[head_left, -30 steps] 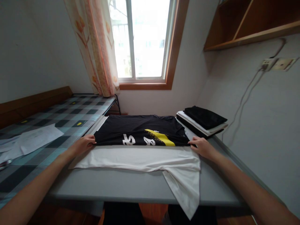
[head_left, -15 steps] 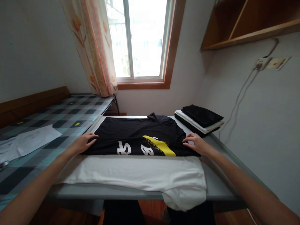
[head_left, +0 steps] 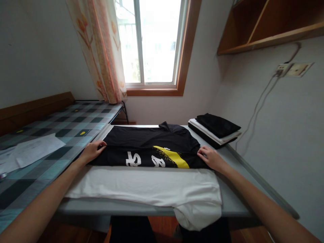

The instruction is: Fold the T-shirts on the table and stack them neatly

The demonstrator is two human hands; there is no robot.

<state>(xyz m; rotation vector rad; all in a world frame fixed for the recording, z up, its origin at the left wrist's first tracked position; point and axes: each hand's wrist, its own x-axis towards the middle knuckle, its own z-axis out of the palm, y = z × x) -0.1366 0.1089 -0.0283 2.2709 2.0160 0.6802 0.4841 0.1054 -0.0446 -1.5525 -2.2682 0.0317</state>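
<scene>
A black T-shirt [head_left: 141,136] with white lettering and a yellow stripe lies across the table, one side folded over toward the middle. My left hand [head_left: 92,151] pinches the folded edge at the hem end on the left. At the right end, by the shoulder, my right hand [head_left: 210,158] has thumb and fingers closed on the same fold. In front of the black shirt lies a white shirt [head_left: 141,184], flat, its sleeve hanging over the table's near edge.
A stack of folded black and white clothes [head_left: 215,128] sits at the table's back right. Left of the table [head_left: 238,189] is a bed with a checked mattress [head_left: 86,118], papers [head_left: 37,150] on it. A cable [head_left: 255,108] hangs down the right wall.
Both hands have closed from loosely parted fingers to a pinch on the black T-shirt's folded edge. The shirts lie nearly as before.
</scene>
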